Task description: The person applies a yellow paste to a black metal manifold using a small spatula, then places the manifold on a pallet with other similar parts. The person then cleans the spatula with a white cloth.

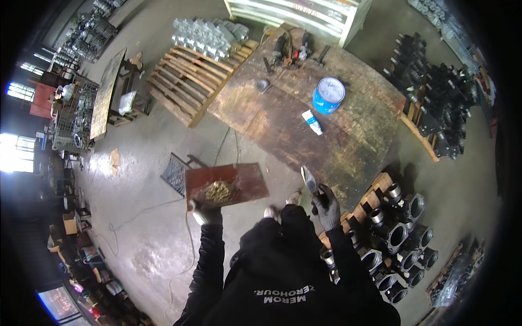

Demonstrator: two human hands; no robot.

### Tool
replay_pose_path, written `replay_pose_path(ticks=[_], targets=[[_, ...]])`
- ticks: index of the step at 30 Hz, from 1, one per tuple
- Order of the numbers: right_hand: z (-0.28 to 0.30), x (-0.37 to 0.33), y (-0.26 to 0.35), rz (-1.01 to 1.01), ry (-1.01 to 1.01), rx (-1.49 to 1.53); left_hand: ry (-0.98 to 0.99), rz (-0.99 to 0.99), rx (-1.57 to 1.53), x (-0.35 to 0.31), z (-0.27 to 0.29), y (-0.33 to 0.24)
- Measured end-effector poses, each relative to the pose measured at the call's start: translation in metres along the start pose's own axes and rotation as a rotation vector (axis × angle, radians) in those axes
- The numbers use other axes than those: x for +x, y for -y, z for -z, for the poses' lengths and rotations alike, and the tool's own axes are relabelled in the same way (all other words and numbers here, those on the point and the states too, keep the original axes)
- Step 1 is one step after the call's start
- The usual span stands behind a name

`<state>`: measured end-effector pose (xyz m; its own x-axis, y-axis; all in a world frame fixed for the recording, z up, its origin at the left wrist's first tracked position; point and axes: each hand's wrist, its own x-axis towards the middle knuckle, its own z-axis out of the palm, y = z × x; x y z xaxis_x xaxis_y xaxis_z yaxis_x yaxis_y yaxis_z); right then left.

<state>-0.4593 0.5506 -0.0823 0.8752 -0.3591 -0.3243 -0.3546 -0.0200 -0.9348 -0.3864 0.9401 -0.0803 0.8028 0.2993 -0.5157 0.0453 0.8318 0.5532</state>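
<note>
My left hand, in a pale glove, grips the near edge of a reddish-brown board. On the board sits a lumpy mound of yellowish-beige paste. My right hand, in a grey glove with dark fingers, is closed around a putty knife. Its blade points up and away, over the near edge of a worn wooden table. On that table stands a blue can with a pale, smeared top. A white and blue tube lies just in front of the can.
Power tools and a small round cup lie on the table's far part. A pallet with silvery castings stands left. Black castings crowd the right, near my arm. A hose crosses the floor.
</note>
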Motion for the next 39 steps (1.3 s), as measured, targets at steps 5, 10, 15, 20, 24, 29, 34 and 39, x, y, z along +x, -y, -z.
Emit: replay_pose_path(ticks=[5,10,15,20,24,29,34,39], targets=[[-0.039,0.012,0.040,0.426,0.081,-0.160,0.193,0.122,0.015,0.012,-0.036,0.024],[-0.108,0.036,0.093,0.501,0.001,-0.196,0.411,0.250,-0.032,0.046,-0.091,0.054],[-0.167,0.044,0.136,0.531,-0.088,-0.469,0.421,0.391,-0.181,0.079,-0.135,0.057],[-0.236,0.046,0.174,0.430,-0.155,-0.644,0.674,0.443,0.081,0.097,-0.162,0.016],[-0.279,0.042,0.191,0.390,-0.188,-0.722,0.626,0.567,-0.064,0.124,-0.173,-0.017],[-0.289,0.016,0.194,0.265,-0.084,-0.824,0.729,0.320,0.229,0.146,-0.166,-0.045],[-0.278,-0.028,0.181,0.271,-0.011,-0.765,0.772,-0.408,1.174,0.171,-0.153,-0.077],[-0.273,-0.065,0.147,0.323,-0.235,-0.456,0.950,-0.224,1.159,0.182,-0.131,-0.117]])
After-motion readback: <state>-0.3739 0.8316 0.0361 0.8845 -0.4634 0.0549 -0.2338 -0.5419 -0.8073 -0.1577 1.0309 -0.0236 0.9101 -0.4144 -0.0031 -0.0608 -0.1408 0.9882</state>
